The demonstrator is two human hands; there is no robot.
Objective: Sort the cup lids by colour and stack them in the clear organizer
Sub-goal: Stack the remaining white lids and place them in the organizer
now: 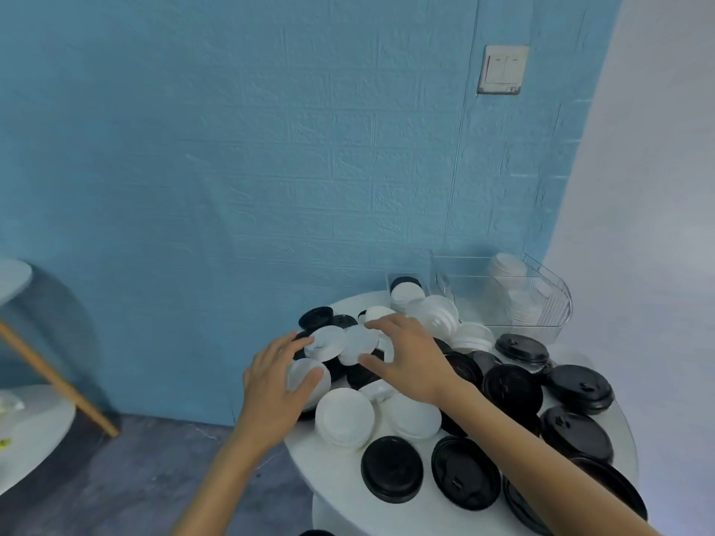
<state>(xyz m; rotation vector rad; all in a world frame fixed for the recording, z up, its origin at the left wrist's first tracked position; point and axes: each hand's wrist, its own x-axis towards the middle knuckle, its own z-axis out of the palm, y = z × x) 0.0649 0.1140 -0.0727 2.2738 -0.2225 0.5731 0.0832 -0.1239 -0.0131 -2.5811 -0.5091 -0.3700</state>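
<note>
A café-like room: blue brick-pattern wall (271, 148), small round white tables (340, 493), heaps of takeaway cup lids (510, 388)

Lying jumbled across the round white table (348, 470): white lids (344, 417) clustering toward the middle and far side, black lids (392, 468) spreading along the near and right edge, several overlapping. Standing at the far right edge: the clear organizer (503, 299), already holding a leaning stack of white lids, with a smaller clear compartment (404, 288) beside it holding white and black lids.
</note>
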